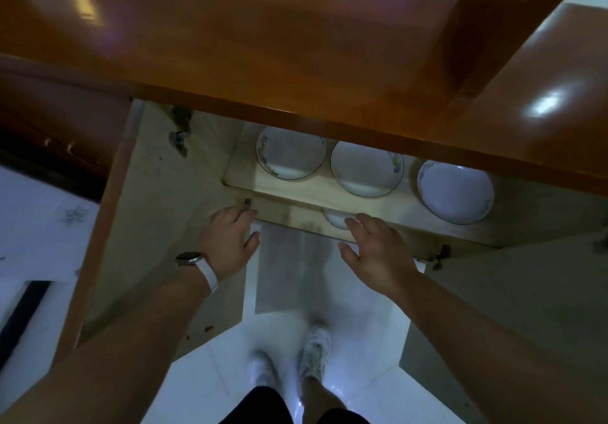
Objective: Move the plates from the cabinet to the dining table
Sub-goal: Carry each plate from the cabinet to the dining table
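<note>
— What's the room like from your feed?
— I'm looking down on a glossy brown wooden countertop (263,45) that catches two bright glares of lamp light.
— And the floor?
— I see shiny white floor tiles (362,358), dimly lit. At far left there's a pale wall surface with faint star patterns (42,226).

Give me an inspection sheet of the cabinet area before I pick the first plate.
Surface: upper shelf pale wood, both doors open.
Job's things: left plate, middle plate and right plate lie flat on it; a fourth plate shows partly on the level below.
Clutter: nothing seen.
Hands: left hand and right hand open, empty, near the shelf edge.
Cables: nothing seen.
Surroundings: glossy cabinet top, white floor tiles.
</note>
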